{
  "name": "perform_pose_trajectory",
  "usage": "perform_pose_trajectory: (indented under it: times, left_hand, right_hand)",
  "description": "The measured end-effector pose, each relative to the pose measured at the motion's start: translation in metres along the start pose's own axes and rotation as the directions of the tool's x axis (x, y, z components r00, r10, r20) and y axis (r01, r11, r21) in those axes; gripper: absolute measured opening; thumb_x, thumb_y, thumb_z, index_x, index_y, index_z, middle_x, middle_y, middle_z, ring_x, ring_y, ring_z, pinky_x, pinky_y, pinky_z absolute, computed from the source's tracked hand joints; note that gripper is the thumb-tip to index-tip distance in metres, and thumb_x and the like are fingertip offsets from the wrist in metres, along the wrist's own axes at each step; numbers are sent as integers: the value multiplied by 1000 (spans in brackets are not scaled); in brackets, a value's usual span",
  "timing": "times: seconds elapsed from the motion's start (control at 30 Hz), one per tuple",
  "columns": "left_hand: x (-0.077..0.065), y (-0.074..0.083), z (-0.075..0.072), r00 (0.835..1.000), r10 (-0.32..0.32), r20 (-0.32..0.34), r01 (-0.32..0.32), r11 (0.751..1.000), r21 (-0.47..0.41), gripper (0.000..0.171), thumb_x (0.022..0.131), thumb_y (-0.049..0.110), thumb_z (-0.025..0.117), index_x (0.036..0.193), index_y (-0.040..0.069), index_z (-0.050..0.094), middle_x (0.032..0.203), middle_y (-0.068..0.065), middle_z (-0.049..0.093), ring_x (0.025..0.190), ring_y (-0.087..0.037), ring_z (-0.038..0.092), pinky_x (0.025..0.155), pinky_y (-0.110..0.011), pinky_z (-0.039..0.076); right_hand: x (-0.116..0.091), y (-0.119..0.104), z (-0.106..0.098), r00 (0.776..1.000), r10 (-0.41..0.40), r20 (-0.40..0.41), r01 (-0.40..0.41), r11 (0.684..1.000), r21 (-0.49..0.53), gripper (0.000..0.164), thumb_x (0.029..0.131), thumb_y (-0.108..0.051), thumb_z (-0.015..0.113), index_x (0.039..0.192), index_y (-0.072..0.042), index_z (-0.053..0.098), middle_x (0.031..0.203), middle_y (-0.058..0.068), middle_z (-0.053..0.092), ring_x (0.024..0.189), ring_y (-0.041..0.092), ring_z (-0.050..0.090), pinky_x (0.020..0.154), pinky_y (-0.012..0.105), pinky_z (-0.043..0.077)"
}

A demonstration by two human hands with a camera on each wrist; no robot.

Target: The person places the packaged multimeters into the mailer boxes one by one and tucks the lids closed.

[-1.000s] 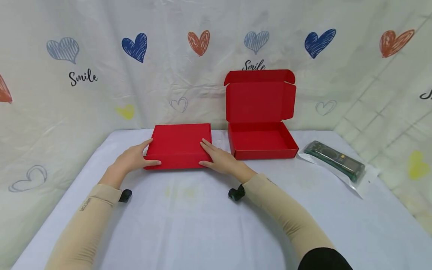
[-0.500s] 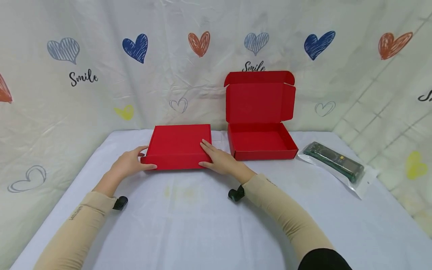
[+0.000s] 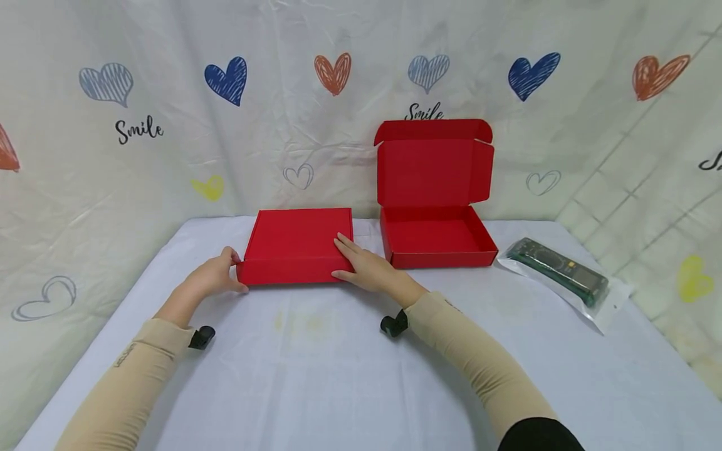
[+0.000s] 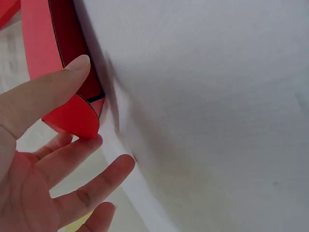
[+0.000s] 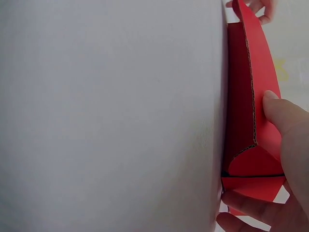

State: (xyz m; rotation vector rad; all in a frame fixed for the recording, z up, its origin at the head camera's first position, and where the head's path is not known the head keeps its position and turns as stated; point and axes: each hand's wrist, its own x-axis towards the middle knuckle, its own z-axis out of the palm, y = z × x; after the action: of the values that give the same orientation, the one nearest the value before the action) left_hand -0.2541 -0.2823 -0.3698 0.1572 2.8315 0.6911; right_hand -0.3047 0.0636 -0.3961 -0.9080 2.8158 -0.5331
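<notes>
A red cardboard mailer box (image 3: pixel 301 235) lies on the table with its lid down and its front flap (image 3: pixel 293 270) hanging outside. My left hand (image 3: pixel 213 275) is at its front left corner. In the left wrist view, a fingertip touches the rounded red tab (image 4: pixel 77 116) at the flap's end. The thumb lies across the flap's edge; its other fingers are spread. My right hand (image 3: pixel 369 266) holds the front right corner, its thumb on the flap and fingers at the side (image 5: pixel 256 205). Another rounded tab (image 5: pixel 253 162) shows there. The box's inside is hidden.
A second red box (image 3: pixel 437 235) stands right of the first with its lid raised. Further right lies a clear packet (image 3: pixel 558 272) holding a dark green item. A white cloth covers the table (image 3: pixel 316 376). Behind it hangs a curtain (image 3: pixel 361 156) printed with hearts.
My left hand has slid leftward off the lid's top to the flap's left end, and its fingers have drawn in there. The right hand stays on its corner.
</notes>
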Motion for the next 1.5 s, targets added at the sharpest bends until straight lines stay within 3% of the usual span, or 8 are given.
perform_pose_trajectory:
  times: [0.23,0.63,1.5]
  left_hand:
    - [-2,-1,-3,998,28,53,-27,1000,-8,60,88,14,79,129,-9,43,144,-37,47,132,-52,45,103,-62,42]
    - [-1,0,-3,996,28,80,-24,999,-47,58,85,12,80,128,-11,48,140,-35,53,131,-51,47,101,-60,45]
    - [-3,2,-17,984,37,176,-18,994,-110,57,91,17,73,131,-13,46,143,-38,48,133,-53,44,104,-63,42]
  right_hand:
    - [0,1,1,1000,0,7,0,1000,-3,87,100,-49,63,166,-16,17,172,-1,8,151,28,31,111,43,43]
    - [-2,1,1,1000,-7,29,7,1000,15,87,100,-48,63,166,-15,16,172,0,8,152,28,28,113,43,41]
    - [-1,0,-10,996,14,83,-20,997,73,89,99,-52,62,166,-19,14,172,-3,6,154,26,22,114,44,40]
